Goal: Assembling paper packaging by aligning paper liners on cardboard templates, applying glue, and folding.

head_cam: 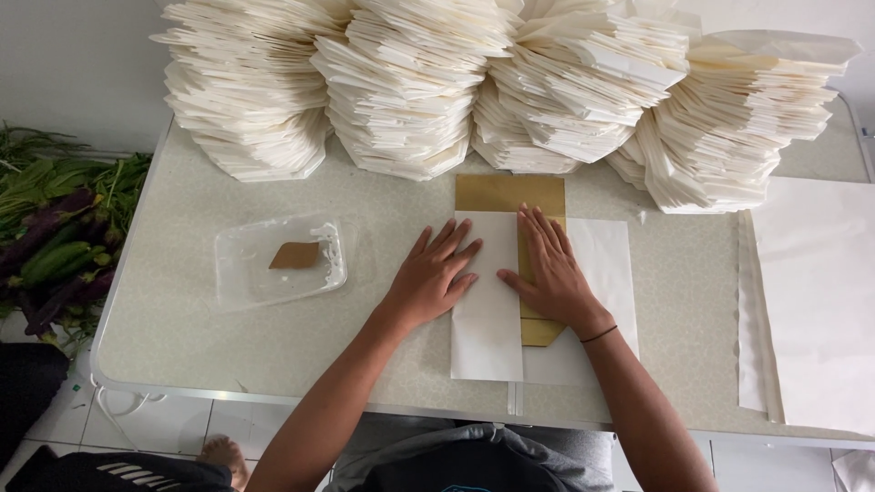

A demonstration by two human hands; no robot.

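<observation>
Pressing flat, the open left hand [430, 276] pinned the folded white sheet [488, 310], its long axis toward the person; the open right hand [550, 269] lay on the gold template [510, 193] beside it

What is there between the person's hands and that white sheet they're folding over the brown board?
Nothing visible. The left hand lies flat on the folded white sheet, and the right hand presses partly on it and partly on the brown board beneath. The stacks of folded paper and the plastic tray sit apart.
</observation>
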